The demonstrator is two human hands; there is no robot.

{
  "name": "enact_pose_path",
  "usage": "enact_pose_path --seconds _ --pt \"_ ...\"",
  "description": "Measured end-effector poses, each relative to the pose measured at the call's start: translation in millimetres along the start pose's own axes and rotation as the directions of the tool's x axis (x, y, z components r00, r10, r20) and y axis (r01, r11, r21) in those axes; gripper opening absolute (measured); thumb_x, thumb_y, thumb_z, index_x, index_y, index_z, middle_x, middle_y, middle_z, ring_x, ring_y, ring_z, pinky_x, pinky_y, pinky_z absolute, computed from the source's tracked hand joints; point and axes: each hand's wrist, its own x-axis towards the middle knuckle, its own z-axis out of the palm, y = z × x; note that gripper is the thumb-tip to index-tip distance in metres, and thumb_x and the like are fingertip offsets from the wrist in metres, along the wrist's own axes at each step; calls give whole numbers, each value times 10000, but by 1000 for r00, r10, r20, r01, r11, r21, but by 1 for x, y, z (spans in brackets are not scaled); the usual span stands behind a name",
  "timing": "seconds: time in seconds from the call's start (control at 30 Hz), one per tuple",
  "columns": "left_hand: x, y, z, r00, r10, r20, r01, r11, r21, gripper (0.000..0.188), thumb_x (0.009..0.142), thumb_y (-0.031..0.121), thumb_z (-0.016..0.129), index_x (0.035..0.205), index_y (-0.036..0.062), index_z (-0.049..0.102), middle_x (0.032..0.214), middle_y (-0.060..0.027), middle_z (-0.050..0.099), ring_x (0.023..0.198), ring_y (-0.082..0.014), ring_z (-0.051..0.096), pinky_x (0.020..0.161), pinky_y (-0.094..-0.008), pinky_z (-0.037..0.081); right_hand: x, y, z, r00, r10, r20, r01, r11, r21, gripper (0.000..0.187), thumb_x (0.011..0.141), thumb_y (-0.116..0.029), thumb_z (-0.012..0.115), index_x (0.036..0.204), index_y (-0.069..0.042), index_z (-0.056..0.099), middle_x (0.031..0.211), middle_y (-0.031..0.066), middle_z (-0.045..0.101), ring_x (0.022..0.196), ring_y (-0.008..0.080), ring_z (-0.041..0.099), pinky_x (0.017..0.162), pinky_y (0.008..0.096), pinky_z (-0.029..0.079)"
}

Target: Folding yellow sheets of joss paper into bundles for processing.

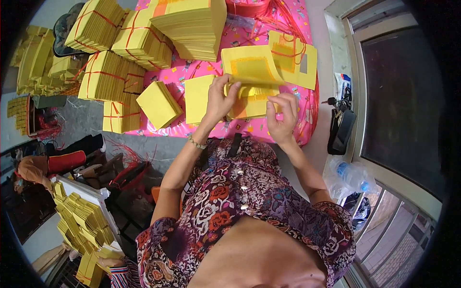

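Observation:
My left hand point(222, 100) pinches the near edge of a yellow paper sheet point(250, 62) with an orange printed patch, and the sheet's near part bends up. Under it lies more yellow paper with an orange patch point(247, 109). My right hand point(283, 115) is just right of that paper, its fingers curled and its thumb apart, with nothing seen between them. Beside my left hand lies a flat yellow paper pile point(194, 98). Beyond my right hand, other yellow sheets point(307, 72) with orange print lie at the table's right side, a red strand across them.
Yellow paper bundles point(103, 74) tied with red string and a tall paper stack point(197, 33) fill the left and back of the pink table point(182, 128). Red strands point(288, 19) lie at the back right. Keys point(338, 103) and a plastic bottle point(353, 175) are right. Another person's hand point(111, 262) touches paper lower left.

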Motion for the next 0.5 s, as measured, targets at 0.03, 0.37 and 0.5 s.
enact_pose_path --seconds 0.03,0.37,0.5 --pt "5 5 1 999 -38 -9 36 979 -199 209 827 105 623 1024 37 617 1009 -123 632 940 -274 555 857 -364 440 -6 4 1 993 107 51 -109 993 40 166 805 -82 661 961 -43 620 958 81 602 927 246 579 819 355 449" --pt "-6 43 9 942 -274 195 318 536 -782 266 931 96 542 1169 -23 537 1040 -62 651 889 -76 601 787 -223 476 11 60 44 764 234 601 -568 -199 799 701 876 -422 610 1393 -86 276 1379 99 372 1286 261 364 1057 492 317" --pt "-16 35 6 902 -310 301 427 520 -740 305 921 85 555 1201 -25 506 1079 -75 640 916 -88 610 795 -232 486 11 43 46 673 454 585 -608 -112 786 639 852 -257 677 1352 -37 344 1328 92 436 1248 215 421 1041 400 365"
